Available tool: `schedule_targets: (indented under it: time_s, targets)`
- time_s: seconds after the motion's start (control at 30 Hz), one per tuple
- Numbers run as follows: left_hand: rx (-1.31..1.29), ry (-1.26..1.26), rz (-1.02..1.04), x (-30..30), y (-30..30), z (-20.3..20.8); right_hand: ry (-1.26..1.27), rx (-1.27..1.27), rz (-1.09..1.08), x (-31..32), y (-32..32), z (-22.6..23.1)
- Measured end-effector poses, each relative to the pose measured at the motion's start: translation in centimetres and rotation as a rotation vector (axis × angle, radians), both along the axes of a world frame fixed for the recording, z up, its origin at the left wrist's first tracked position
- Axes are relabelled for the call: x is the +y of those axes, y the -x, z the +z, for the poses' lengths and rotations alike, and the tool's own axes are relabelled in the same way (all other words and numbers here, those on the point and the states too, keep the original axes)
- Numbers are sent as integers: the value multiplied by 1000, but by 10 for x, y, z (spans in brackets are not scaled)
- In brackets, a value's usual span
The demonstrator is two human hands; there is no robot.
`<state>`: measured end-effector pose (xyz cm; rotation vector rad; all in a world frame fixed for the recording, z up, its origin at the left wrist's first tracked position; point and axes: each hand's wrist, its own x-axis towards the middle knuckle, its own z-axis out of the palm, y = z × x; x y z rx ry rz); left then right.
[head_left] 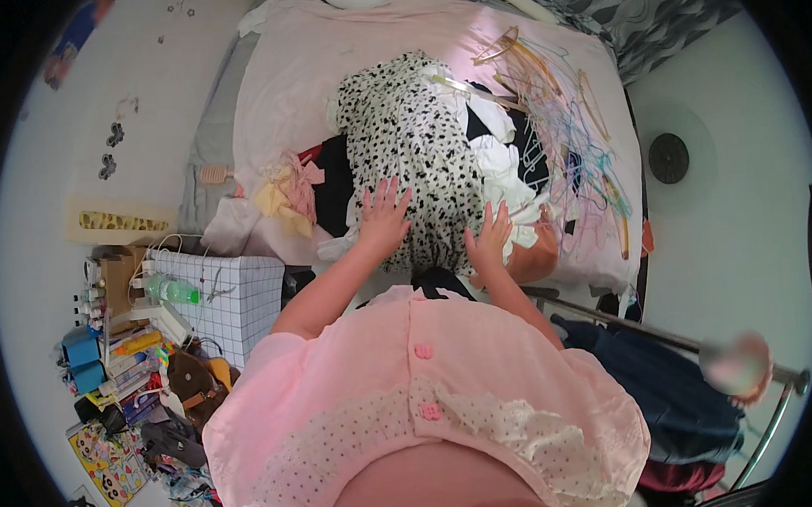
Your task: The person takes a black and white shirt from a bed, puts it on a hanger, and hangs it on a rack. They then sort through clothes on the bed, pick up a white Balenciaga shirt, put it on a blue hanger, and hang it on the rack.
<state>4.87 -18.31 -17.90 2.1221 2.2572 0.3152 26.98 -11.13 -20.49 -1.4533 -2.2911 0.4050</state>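
Note:
A white garment with black spots [410, 119] lies spread over a pile of clothes on the bed. My left hand [386, 220] rests flat on its near left part, fingers stretched out. On the near right edge lies my right hand [489, 243], its fingers apart, beside a crumpled white cloth [497, 165]. Neither hand grips anything. Black cloth [334, 189] shows from under the garment at the left, next to a pink and yellow piece of clothing [289, 190]. A pale hanger [476, 92] lies across the garment's upper right.
Many tangled hangers [576, 140] cover the right side of the pink-sheeted bed [279, 88]. At the left stands a checked-cloth table [247, 299] with a green bottle [175, 290], near a heap of small goods. A metal rail [646, 330] with dark clothes [661, 388] is at the lower right.

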Motion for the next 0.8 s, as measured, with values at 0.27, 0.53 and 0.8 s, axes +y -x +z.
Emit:
schedule_targets:
  time_s: [0.27, 0.53, 0.8]
  targets:
    - [-37, 138, 59, 86, -12, -49, 118, -115, 97, 121, 5, -41]
    - [-121, 227, 156, 111, -19, -54, 96, -242, 200, 198, 52, -79]
    - [-174, 182, 83, 126, -13, -43, 579, 177, 216, 178, 91, -89]
